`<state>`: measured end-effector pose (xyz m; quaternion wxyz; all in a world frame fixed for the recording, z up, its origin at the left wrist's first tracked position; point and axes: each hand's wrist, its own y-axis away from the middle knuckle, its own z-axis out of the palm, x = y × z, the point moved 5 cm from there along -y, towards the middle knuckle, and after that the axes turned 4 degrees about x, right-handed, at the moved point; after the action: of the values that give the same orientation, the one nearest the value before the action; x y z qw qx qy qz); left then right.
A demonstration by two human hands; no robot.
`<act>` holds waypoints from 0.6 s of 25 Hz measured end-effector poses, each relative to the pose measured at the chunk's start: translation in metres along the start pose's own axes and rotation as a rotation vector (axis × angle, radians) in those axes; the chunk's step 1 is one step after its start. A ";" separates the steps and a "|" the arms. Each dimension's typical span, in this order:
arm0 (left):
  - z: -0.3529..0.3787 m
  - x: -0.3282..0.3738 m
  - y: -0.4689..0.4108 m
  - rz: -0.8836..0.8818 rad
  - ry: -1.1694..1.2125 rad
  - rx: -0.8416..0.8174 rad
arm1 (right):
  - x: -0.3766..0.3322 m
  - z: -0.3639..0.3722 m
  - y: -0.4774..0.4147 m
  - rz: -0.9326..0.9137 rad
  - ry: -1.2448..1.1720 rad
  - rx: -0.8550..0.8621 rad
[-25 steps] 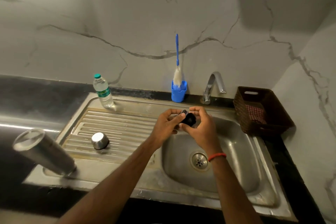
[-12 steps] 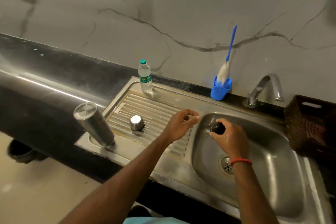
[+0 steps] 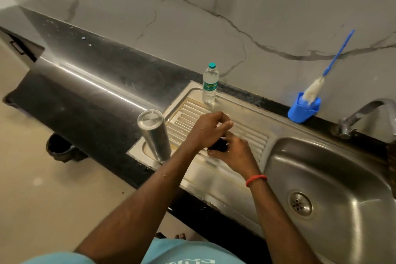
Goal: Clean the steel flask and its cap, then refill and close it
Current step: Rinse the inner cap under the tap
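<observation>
The black cap [image 3: 218, 147] is pinched in the right hand [image 3: 233, 154], low over the draining board [image 3: 246, 135]. The left hand [image 3: 205, 130] is curled close above it, and I cannot tell whether it grips anything. The flask [image 3: 155, 137] stands on end just left of both hands, at the board's corner. Half a second ago the right hand held the cap over the basin [image 3: 332, 178], apart from the left; the small steel cup then on the ribs is now out of sight.
</observation>
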<state>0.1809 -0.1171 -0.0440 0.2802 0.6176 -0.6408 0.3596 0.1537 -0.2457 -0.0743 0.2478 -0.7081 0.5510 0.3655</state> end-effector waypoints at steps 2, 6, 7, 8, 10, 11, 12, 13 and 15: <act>-0.011 -0.015 -0.001 -0.022 -0.040 -0.017 | -0.007 0.031 -0.003 -0.002 0.061 -0.068; -0.026 -0.044 -0.005 -0.136 0.080 0.026 | -0.009 0.078 -0.009 0.013 0.137 -0.132; -0.028 -0.051 -0.007 -0.163 0.105 0.037 | -0.007 0.089 -0.010 0.019 0.146 -0.141; -0.030 -0.056 -0.009 -0.177 0.120 0.041 | -0.006 0.098 -0.010 0.025 0.149 -0.148; -0.033 -0.063 -0.010 -0.202 0.154 0.037 | -0.004 0.113 -0.007 0.029 0.153 -0.152; -0.033 -0.066 -0.011 -0.222 0.186 0.036 | -0.003 0.118 -0.006 0.025 0.161 -0.152; -0.034 -0.069 -0.013 -0.245 0.230 0.038 | -0.004 0.122 -0.004 0.020 0.165 -0.147; -0.034 -0.071 -0.015 -0.269 0.274 0.042 | -0.003 0.126 -0.002 0.028 0.164 -0.142; -0.035 -0.074 -0.019 -0.290 0.335 0.048 | -0.003 0.132 0.000 0.038 0.157 -0.140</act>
<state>0.2029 -0.0453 -0.0807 0.4166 0.6416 -0.4810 0.4282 0.1208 -0.1440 -0.1527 0.1468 -0.7395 0.5553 0.3510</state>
